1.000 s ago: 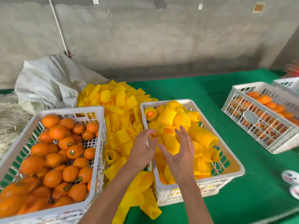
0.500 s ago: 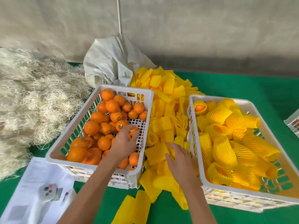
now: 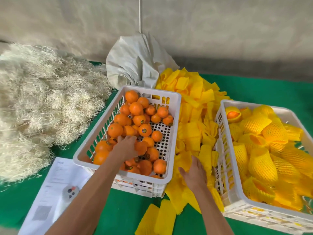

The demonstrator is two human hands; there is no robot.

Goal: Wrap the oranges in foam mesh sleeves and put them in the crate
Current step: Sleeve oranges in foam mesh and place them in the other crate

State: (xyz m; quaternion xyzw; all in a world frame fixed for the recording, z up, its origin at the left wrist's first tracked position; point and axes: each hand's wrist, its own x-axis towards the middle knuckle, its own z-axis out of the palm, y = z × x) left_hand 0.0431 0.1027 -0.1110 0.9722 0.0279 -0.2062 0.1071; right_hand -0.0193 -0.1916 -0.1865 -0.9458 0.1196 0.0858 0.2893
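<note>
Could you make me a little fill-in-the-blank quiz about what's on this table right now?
1. The left hand reaches into the crate of bare ____.
2. The right hand rests on the pile of ____ foam sleeves.
3. The wrapped fruit lies in the crate on the ____ side.
4. The table cover is ____.

Missing words: oranges; yellow; right; green
</note>
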